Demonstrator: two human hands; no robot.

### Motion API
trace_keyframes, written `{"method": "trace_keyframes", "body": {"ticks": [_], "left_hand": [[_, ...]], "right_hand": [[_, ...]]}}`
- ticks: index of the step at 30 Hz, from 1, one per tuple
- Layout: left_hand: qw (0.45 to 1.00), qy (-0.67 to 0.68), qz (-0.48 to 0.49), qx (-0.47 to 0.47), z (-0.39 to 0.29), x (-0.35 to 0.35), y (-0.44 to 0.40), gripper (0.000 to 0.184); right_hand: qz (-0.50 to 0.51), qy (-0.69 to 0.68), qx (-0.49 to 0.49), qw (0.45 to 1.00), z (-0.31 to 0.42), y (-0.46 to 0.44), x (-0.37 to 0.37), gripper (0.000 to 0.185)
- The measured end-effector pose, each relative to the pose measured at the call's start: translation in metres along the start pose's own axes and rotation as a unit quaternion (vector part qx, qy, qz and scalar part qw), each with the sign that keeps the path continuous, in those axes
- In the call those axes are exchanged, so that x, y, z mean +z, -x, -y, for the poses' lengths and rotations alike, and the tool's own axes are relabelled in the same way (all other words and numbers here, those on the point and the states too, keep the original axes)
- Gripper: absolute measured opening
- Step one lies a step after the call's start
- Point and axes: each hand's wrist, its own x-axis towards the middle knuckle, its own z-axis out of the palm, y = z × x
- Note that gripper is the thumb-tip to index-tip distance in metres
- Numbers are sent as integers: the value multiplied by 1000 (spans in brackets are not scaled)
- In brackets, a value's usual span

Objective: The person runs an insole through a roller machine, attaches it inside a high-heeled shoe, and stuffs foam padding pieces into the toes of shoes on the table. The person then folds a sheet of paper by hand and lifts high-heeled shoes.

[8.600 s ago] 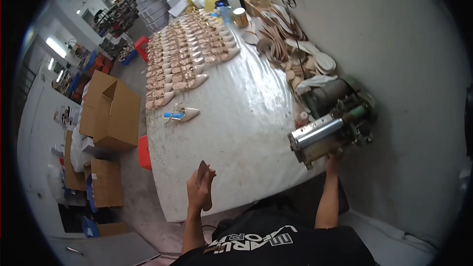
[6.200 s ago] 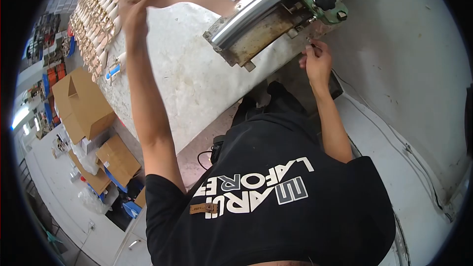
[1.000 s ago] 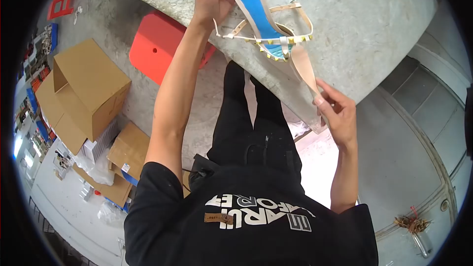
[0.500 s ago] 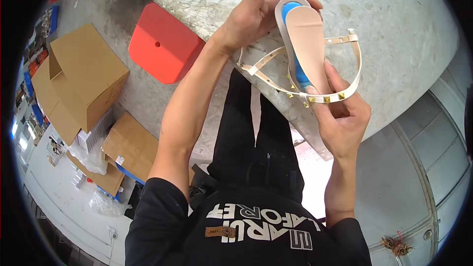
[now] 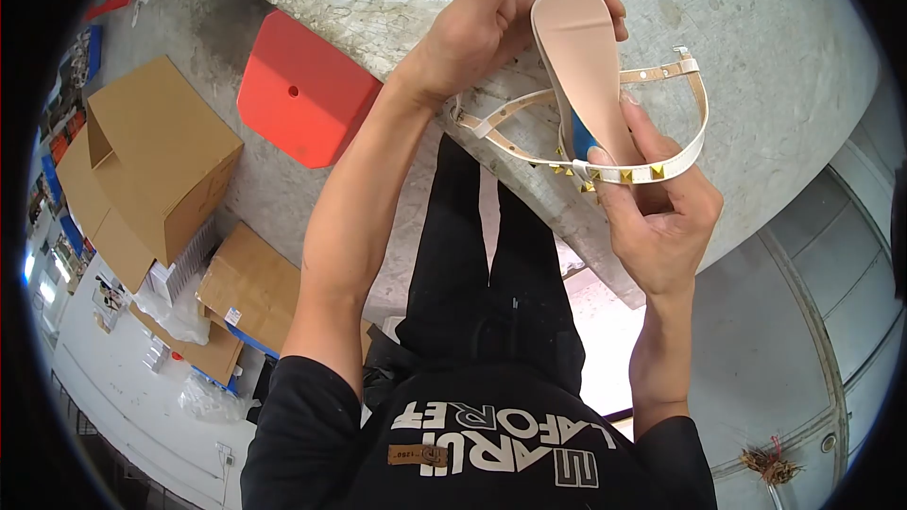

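A white sandal with gold studded straps [image 5: 658, 172] is held up over the tabletop, heel end away from me. My left hand [image 5: 491, 26] is wrapped round its heel end, the thumb standing free. A beige insole [image 5: 578, 38] lies over the sandal's footbed and covers most of it. A small patch of blue lining [image 5: 583, 137] shows beside the insole's lower part. My right hand [image 5: 657, 203] pinches the insole near the studded strap, with fingers inside the strap loop.
The grey table [image 5: 765, 94] extends beneath and beyond the sandal. A red stool [image 5: 304, 90] stands at its left edge. Cardboard boxes [image 5: 161, 161] are on the floor further left. At the lower right, a dried bundle [image 5: 770, 465] lies near a grey panel.
The insole, first held apart in my right hand, has come over the footbed and slid toward the heel, covering the blue there. My left hand has closed round the heel end.
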Motion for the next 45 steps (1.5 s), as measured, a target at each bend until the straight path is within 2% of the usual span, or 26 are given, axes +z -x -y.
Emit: {"method": "trace_keyframes", "body": {"ticks": [4,6,7,9,11,12,13,16,18,22,24,27,30,33,34,36,37,39,40,42,43,45], "left_hand": [[1000,16,1,11,0,0,0,96],[998,43,-23,-34,-3,1,0,74],[998,45,-22,-35,-5,1,0,74],[993,-114,-26,-30,-10,0,1,50],[989,-144,-14,-24,-18,-4,-4,45],[984,-176,-4,-16,-21,-5,-5,39],[984,-176,-4,-18,-20,-4,-4,39],[993,-109,-29,-43,-14,-2,-3,38],[943,-274,45,183,-12,-6,-6,37],[940,-285,43,182,-12,-4,-7,36],[980,-199,-12,23,-11,-2,-8,34],[970,-240,-19,31,-14,-2,-9,33],[968,-245,-48,6,-16,0,-9,33],[974,-223,-37,-13,-13,-4,-10,33],[974,-221,-37,-12,-11,-4,-9,33],[909,-384,-13,163,-9,-3,-8,37],[909,-383,-15,165,-10,-2,-8,37],[970,-233,-22,69,-12,-4,-9,51],[970,-232,-25,71,-12,-6,-9,51],[974,-210,-16,85,-8,-7,-9,66],[975,-205,-9,85,-7,-5,-8,66],[992,-98,-35,-66,-10,-5,-4,74]], "right_hand": [[6,12,20,1000,3,0,0,52],[32,17,28,999,1,1,-3,50],[58,23,36,997,1,1,-4,49],[28,41,6,999,9,-4,-2,51],[-2,57,-23,998,6,-5,0,53],[23,112,-99,988,-2,-4,-1,52],[47,166,-174,969,-7,-3,-1,50],[70,210,-170,960,-3,0,-2,47],[60,244,-183,950,-5,0,0,48],[65,268,-172,946,0,0,3,41],[66,291,-166,940,1,0,4,41],[42,294,-191,936,-6,1,7,41],[34,299,-191,934,-5,1,7,41],[54,321,-174,929,0,2,5,36],[55,322,-175,929,5,2,5,36],[120,349,-106,923,23,4,3,36],[120,351,-109,922,38,6,-10,36],[222,480,-143,837,73,19,-43,49],[223,481,-146,835,80,29,-52,49],[179,343,-102,916,87,43,-67,56],[161,309,-126,929,81,33,-55,57],[140,288,-169,932,56,-21,-12,61]]}}
